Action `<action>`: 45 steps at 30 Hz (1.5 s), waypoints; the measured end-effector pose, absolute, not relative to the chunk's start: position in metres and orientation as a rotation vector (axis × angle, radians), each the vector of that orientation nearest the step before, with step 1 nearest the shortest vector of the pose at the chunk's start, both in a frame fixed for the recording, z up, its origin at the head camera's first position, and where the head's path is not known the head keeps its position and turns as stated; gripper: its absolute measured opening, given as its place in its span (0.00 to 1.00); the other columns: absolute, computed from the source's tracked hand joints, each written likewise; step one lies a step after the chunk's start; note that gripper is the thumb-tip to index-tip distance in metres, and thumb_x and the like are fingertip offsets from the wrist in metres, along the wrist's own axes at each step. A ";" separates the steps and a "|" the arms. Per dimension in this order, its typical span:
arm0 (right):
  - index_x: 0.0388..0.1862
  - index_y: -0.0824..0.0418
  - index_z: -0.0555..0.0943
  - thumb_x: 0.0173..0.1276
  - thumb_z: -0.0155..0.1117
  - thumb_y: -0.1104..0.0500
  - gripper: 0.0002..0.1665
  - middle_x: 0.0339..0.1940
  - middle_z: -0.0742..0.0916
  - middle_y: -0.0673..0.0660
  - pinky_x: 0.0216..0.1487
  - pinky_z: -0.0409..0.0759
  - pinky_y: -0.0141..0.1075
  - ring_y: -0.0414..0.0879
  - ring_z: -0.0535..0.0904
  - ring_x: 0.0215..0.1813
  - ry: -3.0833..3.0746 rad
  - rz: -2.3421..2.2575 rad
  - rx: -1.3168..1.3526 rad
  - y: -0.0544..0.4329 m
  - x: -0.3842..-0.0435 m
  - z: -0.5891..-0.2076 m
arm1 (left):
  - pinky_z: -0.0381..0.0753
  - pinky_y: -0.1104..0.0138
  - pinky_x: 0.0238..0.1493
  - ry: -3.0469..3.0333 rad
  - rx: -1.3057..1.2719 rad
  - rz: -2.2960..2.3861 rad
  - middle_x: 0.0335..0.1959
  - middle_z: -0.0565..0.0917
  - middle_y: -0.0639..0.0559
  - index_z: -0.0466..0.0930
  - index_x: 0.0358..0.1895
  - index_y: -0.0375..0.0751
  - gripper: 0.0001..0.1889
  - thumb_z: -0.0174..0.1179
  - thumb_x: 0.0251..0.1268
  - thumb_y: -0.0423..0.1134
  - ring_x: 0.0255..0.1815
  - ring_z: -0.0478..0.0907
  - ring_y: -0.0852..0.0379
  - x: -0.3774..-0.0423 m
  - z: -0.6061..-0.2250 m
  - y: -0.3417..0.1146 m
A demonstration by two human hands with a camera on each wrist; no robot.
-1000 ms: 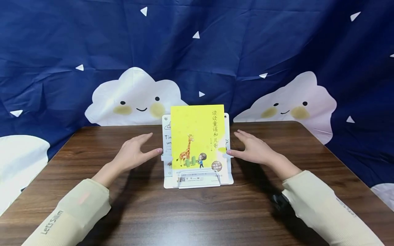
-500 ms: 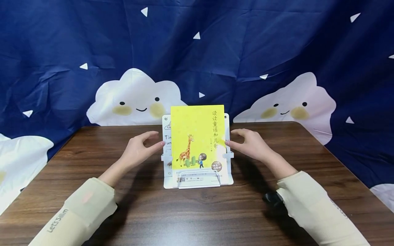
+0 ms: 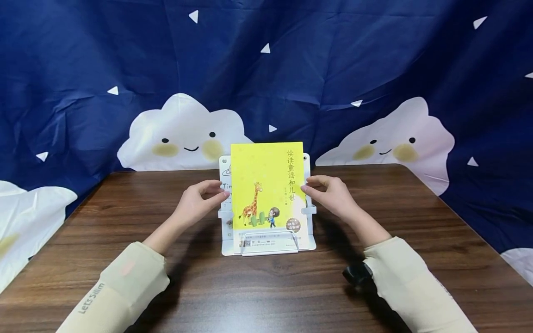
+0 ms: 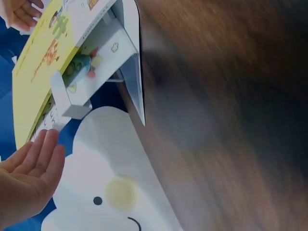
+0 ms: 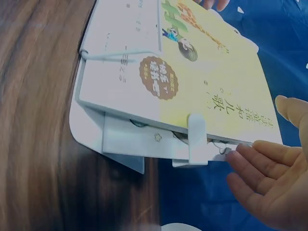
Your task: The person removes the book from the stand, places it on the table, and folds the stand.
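A yellow book (image 3: 266, 171) with a giraffe, a child and Chinese characters on its cover leans on a white book stand (image 3: 307, 243). A wire holder (image 3: 270, 252) crosses its lower front, and clips (image 5: 197, 139) stand at the sides. My left hand (image 3: 195, 201) is at the left edge of the stand, thumb in front, fingers fairly straight in the left wrist view. On the other side my right hand (image 3: 333, 196) has its thumb by the book's right edge. Its fingers (image 5: 260, 166) reach the edge of stand and book; contact is hard to tell.
The stand is on a dark brown wooden table (image 3: 266, 291). Behind it hangs a blue cloth (image 3: 283, 69) printed with white clouds and triangles. A black strap-like thing (image 3: 357, 274) shows under the right sleeve.
Both hands have moved inward to the sides of the book stand, thumbs closer to the book, fingers drawn nearer the thumbs. The book and stand have not moved.
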State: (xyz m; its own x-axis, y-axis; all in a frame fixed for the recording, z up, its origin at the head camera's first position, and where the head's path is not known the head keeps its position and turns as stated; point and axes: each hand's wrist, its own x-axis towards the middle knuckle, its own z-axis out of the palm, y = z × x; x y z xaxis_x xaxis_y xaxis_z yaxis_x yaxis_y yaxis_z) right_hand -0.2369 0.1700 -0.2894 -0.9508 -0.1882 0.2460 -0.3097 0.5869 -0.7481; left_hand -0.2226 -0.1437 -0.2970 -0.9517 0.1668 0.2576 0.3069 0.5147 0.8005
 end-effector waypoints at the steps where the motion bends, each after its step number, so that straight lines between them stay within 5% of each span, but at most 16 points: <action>1: 0.49 0.69 0.73 0.56 0.60 0.48 0.29 0.43 0.80 0.61 0.36 0.75 0.36 0.48 0.76 0.40 -2.666 1.337 0.405 0.169 -0.237 -0.290 | 0.75 0.63 0.37 -2.604 -0.408 -1.425 0.40 0.78 0.46 0.71 0.51 0.36 0.25 0.58 0.52 0.49 0.39 0.76 0.54 -0.223 -0.298 -0.143; 9: 0.49 0.68 0.74 0.57 0.60 0.50 0.27 0.44 0.79 0.62 0.41 0.74 0.42 0.49 0.75 0.41 -2.528 1.660 0.248 0.171 -0.250 -0.315 | 0.75 0.67 0.34 -2.557 -0.372 -1.498 0.37 0.79 0.44 0.72 0.49 0.34 0.22 0.58 0.54 0.45 0.37 0.76 0.55 -0.224 -0.306 -0.135; 16: 0.46 0.59 0.77 0.45 0.65 0.39 0.34 0.43 0.80 0.54 0.37 0.77 0.34 0.44 0.78 0.40 -2.331 1.888 0.055 0.186 -0.306 -0.386 | 0.76 0.65 0.36 -2.512 -0.310 -1.664 0.38 0.79 0.41 0.73 0.47 0.30 0.19 0.55 0.58 0.41 0.36 0.76 0.54 -0.223 -0.307 -0.131; 23: 0.40 0.58 0.79 0.40 0.67 0.38 0.32 0.42 0.79 0.52 0.37 0.77 0.37 0.45 0.77 0.40 -2.262 1.918 -0.060 0.183 -0.317 -0.403 | 0.76 0.64 0.39 -2.499 -0.268 -1.818 0.42 0.77 0.37 0.71 0.47 0.26 0.19 0.53 0.59 0.39 0.39 0.77 0.50 -0.223 -0.310 -0.128; 33: 0.42 0.63 0.78 0.43 0.69 0.43 0.33 0.44 0.78 0.56 0.38 0.77 0.34 0.46 0.77 0.40 -2.248 2.028 -0.108 0.179 -0.310 -0.392 | 0.75 0.64 0.40 -2.482 -0.251 -1.888 0.42 0.77 0.36 0.73 0.46 0.25 0.16 0.51 0.60 0.36 0.40 0.76 0.49 -0.225 -0.309 -0.124; 41: 0.48 0.76 0.71 0.59 0.56 0.62 0.21 0.46 0.75 0.66 0.44 0.74 0.36 0.45 0.75 0.37 -2.310 2.073 -0.220 0.144 -0.240 -0.304 | 0.76 0.64 0.39 -2.536 -0.216 -1.845 0.41 0.77 0.37 0.74 0.46 0.26 0.14 0.50 0.60 0.33 0.38 0.76 0.50 -0.229 -0.308 -0.122; 45: 0.47 0.77 0.72 0.60 0.53 0.66 0.18 0.42 0.76 0.65 0.47 0.72 0.40 0.46 0.74 0.36 -2.294 2.090 -0.283 0.140 -0.235 -0.295 | 0.76 0.63 0.37 -2.525 -0.172 -1.890 0.38 0.78 0.36 0.74 0.44 0.24 0.13 0.50 0.60 0.31 0.34 0.77 0.51 -0.232 -0.310 -0.120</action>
